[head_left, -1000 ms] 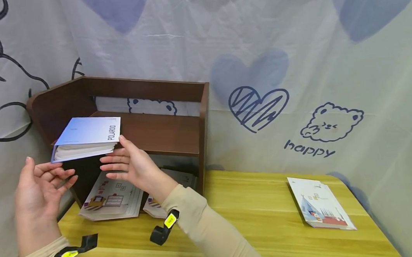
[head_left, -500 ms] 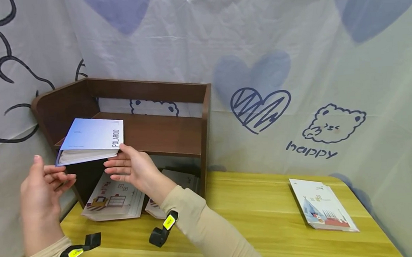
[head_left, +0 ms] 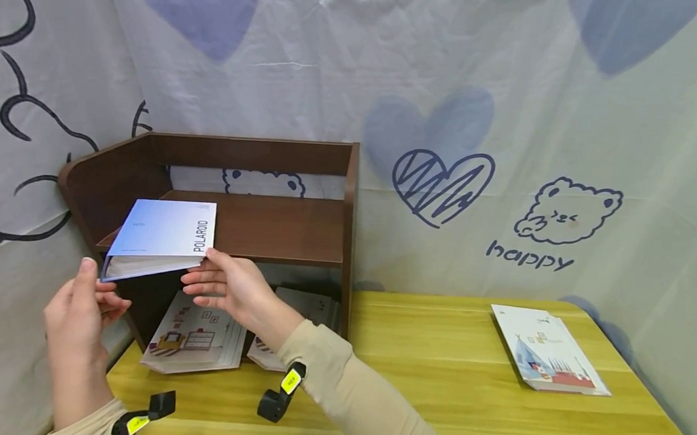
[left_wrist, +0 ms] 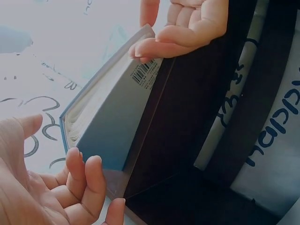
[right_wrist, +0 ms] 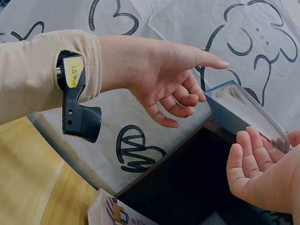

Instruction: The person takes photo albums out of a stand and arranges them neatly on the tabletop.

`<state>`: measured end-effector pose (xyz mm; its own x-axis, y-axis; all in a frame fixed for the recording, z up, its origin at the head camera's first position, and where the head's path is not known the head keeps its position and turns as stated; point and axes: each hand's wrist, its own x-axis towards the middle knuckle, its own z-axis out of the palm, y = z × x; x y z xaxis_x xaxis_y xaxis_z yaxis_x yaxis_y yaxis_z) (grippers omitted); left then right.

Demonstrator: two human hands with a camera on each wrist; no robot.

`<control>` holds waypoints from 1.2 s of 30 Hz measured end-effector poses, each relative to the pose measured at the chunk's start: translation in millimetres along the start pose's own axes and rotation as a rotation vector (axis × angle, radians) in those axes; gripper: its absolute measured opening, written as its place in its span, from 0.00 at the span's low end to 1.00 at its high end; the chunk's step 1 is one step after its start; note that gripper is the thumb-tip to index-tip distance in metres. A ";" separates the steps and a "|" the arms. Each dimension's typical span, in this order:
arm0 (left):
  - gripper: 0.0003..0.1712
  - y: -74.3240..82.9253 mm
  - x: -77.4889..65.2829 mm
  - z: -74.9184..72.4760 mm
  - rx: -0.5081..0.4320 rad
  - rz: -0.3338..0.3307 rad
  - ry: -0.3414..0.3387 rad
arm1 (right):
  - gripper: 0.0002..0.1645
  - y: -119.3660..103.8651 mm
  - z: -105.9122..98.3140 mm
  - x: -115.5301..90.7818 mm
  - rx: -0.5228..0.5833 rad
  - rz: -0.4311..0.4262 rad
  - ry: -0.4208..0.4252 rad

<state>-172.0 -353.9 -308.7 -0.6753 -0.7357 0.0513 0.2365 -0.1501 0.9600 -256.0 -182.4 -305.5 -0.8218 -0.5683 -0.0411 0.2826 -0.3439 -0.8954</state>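
A blue-and-white photo album (head_left: pixel 162 228) lettered POLAROID lies over the front of the upper shelf (head_left: pixel 278 224), its near edge jutting out past the shelf's front. My right hand (head_left: pixel 240 289) pinches the album's near right corner, thumb above and fingers beneath. At the near left corner, by the spine, the fingertips of my left hand (head_left: pixel 76 317) reach the album, with the thumb raised away from it. Page edges of the album (right_wrist: pixel 253 112) face me in the right wrist view. From below, the left wrist view shows a barcode on its back cover (left_wrist: pixel 115 108).
The brown wooden shelf unit (head_left: pixel 353 197) stands on a yellow wood-grain table (head_left: pixel 427 358). Illustrated books lie in its lower compartment, a left book (head_left: pixel 195 334) and a right book (head_left: pixel 308 305). Another book (head_left: pixel 551 351) lies on the table at right. A patterned cloth (head_left: pixel 434 55) hangs behind.
The album has shifted slightly right in the head view, as has the whole scene. My left hand has moved right, nearer the album's spine corner; my right hand keeps its pinch.
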 end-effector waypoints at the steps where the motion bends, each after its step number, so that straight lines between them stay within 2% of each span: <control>1: 0.21 -0.3 0.3 0.3 0.014 0.000 0.004 | 0.17 0.0 -0.1 0.0 -0.003 -0.003 -0.003; 13: 0.22 -1.1 0.3 3.7 0.106 0.013 0.047 | 0.15 2.3 -3.0 -1.1 -0.040 -0.021 -0.017; 29: 0.16 -1.3 1.0 4.4 0.146 0.007 0.029 | 0.19 13.8 -10.7 -2.2 -0.086 -0.040 -0.031; 36: 0.10 -0.6 3.2 -2.4 0.119 -0.010 -0.021 | 0.20 18.0 -13.4 -4.9 -0.092 -0.053 -0.050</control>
<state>-172.7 -357.8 -309.7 -0.6916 -0.7207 0.0465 0.1465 -0.0770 0.9862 -253.5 -175.7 -327.4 -0.8078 -0.5888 0.0274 0.1909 -0.3053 -0.9329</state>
